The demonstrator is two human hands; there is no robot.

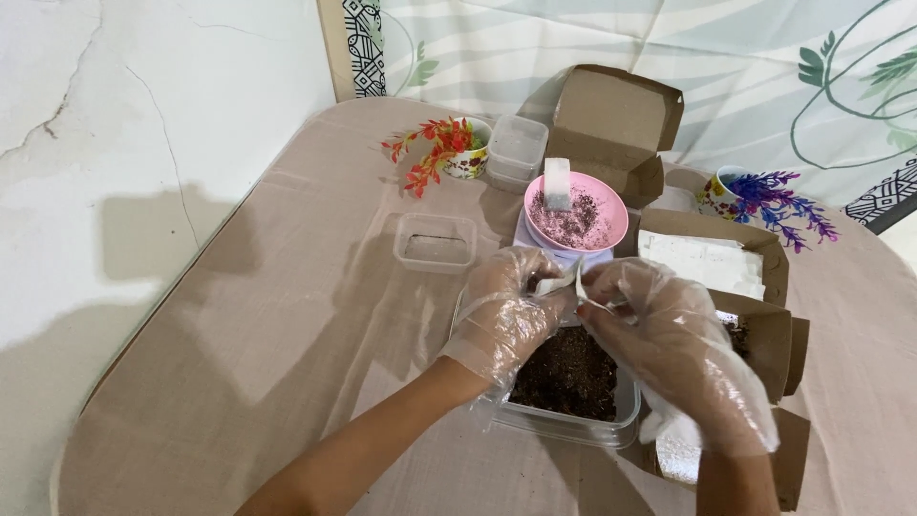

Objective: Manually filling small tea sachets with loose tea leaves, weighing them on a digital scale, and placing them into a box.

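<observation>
The surface (287, 325) under the hands is wide and round-cornered, covered with a beige cloth, and it reaches far to the left of the hands up to a white wall (115, 124). Behind the hands, at the far edge, hangs a pale curtain (669, 48) with leaf patterns. To the right of the right hand and behind it lie several open brown boxes (611, 119), one with white paper inside. Directly under both hands stands a clear tub (573, 425) filled with dark soil. Just behind the hands is a pink bowl (577, 212) with a speckled pinkish mix, and a white block (557, 183) stands upright in it. To the left, behind the left hand, rests a small empty clear tray (436, 243), and farther back stands a closed clear container (517, 151). Far behind the left hand is a cup with red flowers (447, 149); far behind the right hand is a cup with purple flowers (764, 199). The left hand (506, 315) and the right hand (669, 349), both in thin clear gloves, are close together above the tub, and their fingers pinch a small white packet (571, 284) between them, each hand closed on one side of it.
</observation>
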